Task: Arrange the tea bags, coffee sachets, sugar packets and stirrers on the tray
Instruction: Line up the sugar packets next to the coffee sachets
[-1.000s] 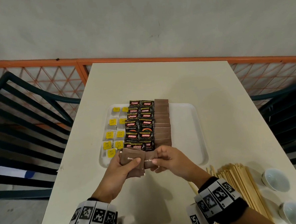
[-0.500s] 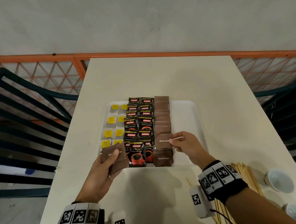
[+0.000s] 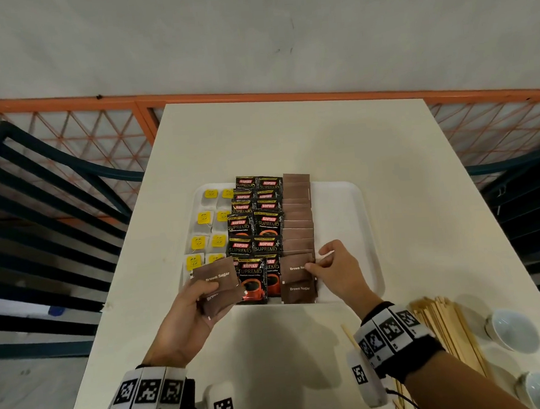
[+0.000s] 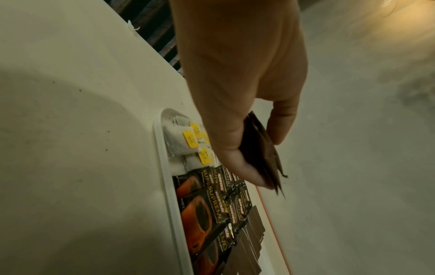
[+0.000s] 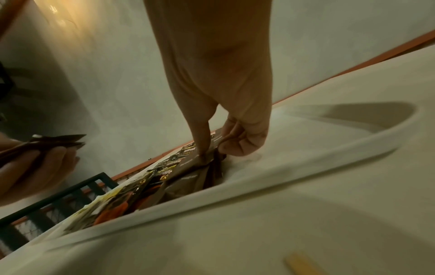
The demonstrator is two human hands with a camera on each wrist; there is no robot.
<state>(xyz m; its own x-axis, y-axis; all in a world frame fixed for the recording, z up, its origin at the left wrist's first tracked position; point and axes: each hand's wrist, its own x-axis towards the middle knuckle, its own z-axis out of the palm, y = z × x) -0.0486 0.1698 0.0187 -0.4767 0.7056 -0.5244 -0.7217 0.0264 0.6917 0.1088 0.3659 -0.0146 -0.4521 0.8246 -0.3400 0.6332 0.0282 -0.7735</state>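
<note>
A white tray [image 3: 342, 219] holds tea bags with yellow tags [image 3: 207, 227] on its left, black coffee sachets [image 3: 254, 227] in the middle and a column of brown sugar packets [image 3: 298, 215] to their right. My left hand [image 3: 186, 307] grips a small stack of brown sugar packets [image 3: 217, 275] over the tray's near left corner. My right hand [image 3: 332, 267] pinches the right edge of one brown sugar packet [image 3: 294, 266] near the column's front end, thumb on top [image 5: 204, 148]. Another sugar packet [image 3: 299, 292] lies just in front of it.
A heap of wooden stirrers [image 3: 443, 326] lies on the table at the near right, beside two white cups [image 3: 513, 331]. Dark chairs [image 3: 41, 202] and an orange railing [image 3: 66, 106] flank the table. The tray's right half is bare.
My right hand took one packet from the stack, carried it right onto the sugar column and has drawn it slightly nearer. My left hand moved left and forward with the rest.
</note>
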